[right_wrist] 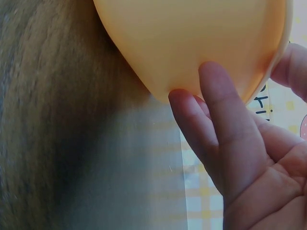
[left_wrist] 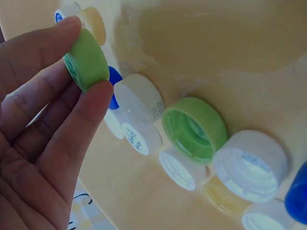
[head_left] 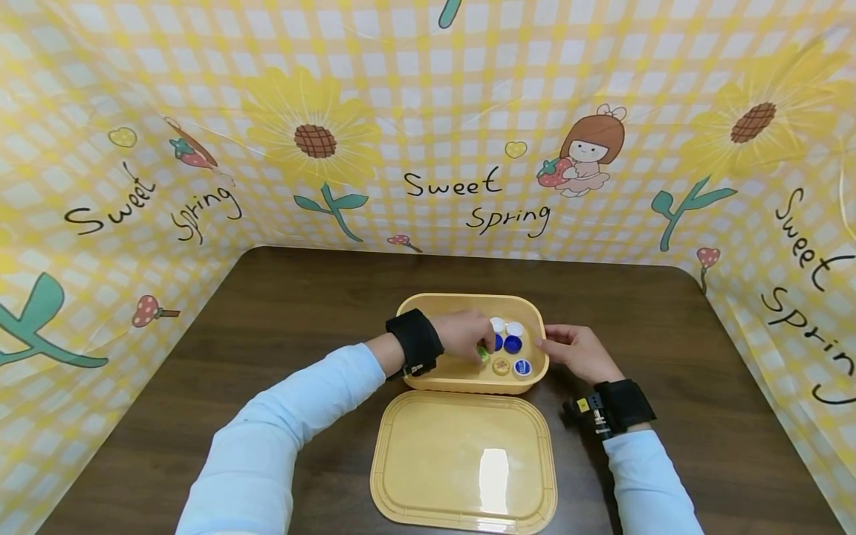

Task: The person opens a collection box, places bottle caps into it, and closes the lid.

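Observation:
Between thumb and fingers, my left hand (left_wrist: 48,96) pinches a green bottle cap (left_wrist: 88,60), held on its edge. In the head view this left hand (head_left: 463,334) reaches inside a yellow plastic box (head_left: 461,383). Below the fingers, in the left wrist view, lie a second green cap (left_wrist: 194,129), a white cap (left_wrist: 250,165) and several other white, blue and yellowish caps. At the box's right end my right hand (head_left: 578,351) grips the wall, thumb over the rim and fingers against the outside (right_wrist: 235,134). Part of the cap rows is hidden behind the left hand.
A flat yellow lid (head_left: 461,461) lies on the dark wooden table (head_left: 321,297), just in front of the box. Yellow checked cloth (head_left: 455,96) with printed flowers and lettering hangs around the back and both sides.

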Motion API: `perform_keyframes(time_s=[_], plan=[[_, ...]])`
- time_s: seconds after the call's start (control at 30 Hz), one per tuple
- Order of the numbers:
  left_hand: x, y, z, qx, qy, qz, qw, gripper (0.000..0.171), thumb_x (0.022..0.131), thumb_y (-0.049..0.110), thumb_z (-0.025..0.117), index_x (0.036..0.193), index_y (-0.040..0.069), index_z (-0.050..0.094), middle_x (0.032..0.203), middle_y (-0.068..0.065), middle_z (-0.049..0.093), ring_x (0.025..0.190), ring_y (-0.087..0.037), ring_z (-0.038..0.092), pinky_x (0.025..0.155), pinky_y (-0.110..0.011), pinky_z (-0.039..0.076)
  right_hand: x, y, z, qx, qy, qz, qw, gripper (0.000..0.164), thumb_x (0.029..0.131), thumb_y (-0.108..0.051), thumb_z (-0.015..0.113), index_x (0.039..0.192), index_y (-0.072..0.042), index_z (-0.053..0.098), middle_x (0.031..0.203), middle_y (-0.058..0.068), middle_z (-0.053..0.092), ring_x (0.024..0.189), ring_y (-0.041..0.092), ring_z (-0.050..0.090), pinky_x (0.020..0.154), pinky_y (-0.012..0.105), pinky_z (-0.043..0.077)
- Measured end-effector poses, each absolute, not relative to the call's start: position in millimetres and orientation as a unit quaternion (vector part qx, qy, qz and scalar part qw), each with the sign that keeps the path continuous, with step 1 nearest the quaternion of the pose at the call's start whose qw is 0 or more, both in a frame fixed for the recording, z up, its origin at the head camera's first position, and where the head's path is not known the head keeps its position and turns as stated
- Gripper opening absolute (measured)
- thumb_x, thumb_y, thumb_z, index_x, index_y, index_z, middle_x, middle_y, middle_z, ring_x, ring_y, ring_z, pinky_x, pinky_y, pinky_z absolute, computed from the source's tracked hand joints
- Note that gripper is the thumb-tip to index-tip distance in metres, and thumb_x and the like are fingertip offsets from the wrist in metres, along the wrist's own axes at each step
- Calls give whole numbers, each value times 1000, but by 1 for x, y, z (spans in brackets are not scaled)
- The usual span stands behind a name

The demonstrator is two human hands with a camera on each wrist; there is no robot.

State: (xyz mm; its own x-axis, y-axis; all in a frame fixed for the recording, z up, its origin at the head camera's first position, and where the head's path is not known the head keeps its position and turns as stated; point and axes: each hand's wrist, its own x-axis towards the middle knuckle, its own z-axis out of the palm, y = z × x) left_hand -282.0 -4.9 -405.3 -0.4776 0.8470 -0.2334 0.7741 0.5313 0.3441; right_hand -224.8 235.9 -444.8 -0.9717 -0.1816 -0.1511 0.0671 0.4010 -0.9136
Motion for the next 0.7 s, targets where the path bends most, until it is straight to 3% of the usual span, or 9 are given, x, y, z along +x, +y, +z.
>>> perform_keyframes(time_s=[0.37,0.7], plan=[[-281,-1,-412,481,849,75,205,18,77,15,83,93,8,77,82,6,64,74,-7,54,69,-16,43,-225,236,-445,-31,831,-544,114,47,94,-19,65,130,11,54,113,22,64,95,25,65,79,36,54],[-280,3,-418,493,844,48,208,15,78,14,83,92,11,77,79,6,62,72,-9,53,66,-16,42,-226,236,-446,-41,831,-544,108,46,94,-17,64,128,12,55,111,23,65,94,25,65,76,32,55]])
